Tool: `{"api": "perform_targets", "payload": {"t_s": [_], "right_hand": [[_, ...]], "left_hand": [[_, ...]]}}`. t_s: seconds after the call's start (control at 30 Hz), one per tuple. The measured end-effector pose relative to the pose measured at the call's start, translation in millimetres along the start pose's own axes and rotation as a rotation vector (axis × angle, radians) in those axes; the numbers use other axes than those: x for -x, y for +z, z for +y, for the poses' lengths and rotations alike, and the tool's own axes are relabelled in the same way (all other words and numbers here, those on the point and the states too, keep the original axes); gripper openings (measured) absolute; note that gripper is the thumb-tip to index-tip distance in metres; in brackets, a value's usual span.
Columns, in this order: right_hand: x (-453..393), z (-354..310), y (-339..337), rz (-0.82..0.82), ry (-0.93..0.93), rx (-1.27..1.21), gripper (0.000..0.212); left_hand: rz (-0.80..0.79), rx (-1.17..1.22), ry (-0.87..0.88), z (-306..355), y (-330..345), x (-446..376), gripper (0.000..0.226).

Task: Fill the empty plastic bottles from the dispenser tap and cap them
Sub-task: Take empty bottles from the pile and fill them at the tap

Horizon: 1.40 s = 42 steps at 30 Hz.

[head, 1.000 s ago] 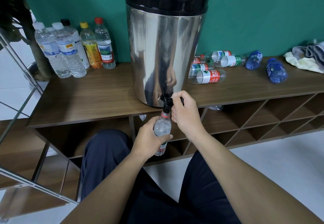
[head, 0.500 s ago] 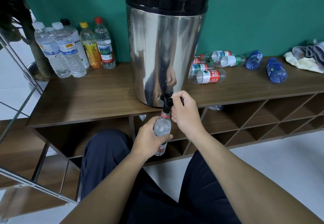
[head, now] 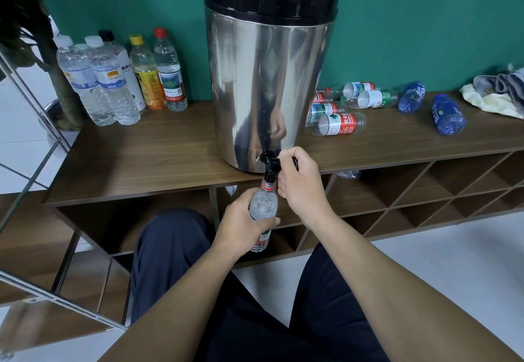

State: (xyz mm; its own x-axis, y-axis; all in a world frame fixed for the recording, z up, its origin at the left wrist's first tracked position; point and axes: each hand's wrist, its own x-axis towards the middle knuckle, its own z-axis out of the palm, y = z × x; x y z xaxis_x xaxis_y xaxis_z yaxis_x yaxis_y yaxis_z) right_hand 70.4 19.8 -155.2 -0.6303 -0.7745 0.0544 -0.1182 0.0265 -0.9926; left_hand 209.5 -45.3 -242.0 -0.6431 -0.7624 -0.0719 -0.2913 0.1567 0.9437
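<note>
**Desk:** Where's the bottle right now?

**Operator:** I've got the clear bottle point(head: 263, 205) upright under the black tap point(head: 271, 164) of the steel dispenser point(head: 266, 78), its red-ringed neck right at the spout. There's water with bubbles in the upper part; I can't read the level lower down because my fingers cover it.

**Desk:** And your hands?

**Operator:** My left hand point(head: 241, 225) is wrapped around the bottle's body, thumb across the front. My right hand point(head: 299, 183) is curled in a fist on the tap lever, whose black end sticks out past my knuckles.

**Desk:** What's around the dispenser?

**Operator:** It stands on the wooden shelf top point(head: 158, 157), near the front edge, with the tap overhanging. To its left, against the green wall, a group of capped upright bottles point(head: 113, 78) holding liquid. To its right, several clear bottles lying down point(head: 337, 123) with red or green labels, and further right two blue bottles point(head: 446, 113) on their sides. A crumpled cloth point(head: 493, 95) sits at the far right end. Below are open cubbyholes point(head: 425, 191).
</note>
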Motion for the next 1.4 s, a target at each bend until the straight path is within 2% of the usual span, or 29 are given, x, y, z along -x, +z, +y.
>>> {"api": "perform_targets", "payload": {"t_s": [0.33,1.17,1.4], "right_hand": [[0,-1,1,-0.006,0.001,-0.027,0.024],[-1,-1,0,0.02,-0.021,0.098,0.025],[-1,-11,-6,0.071,-0.166,0.325,0.024]], "left_hand": [[-0.004,-0.005,0.012,-1,0,0,0.07],[-0.011,-0.001,0.008,-4,1,-1,0.07],[-0.016,-0.002,-0.013,-1,1,-1,0.072]]}}
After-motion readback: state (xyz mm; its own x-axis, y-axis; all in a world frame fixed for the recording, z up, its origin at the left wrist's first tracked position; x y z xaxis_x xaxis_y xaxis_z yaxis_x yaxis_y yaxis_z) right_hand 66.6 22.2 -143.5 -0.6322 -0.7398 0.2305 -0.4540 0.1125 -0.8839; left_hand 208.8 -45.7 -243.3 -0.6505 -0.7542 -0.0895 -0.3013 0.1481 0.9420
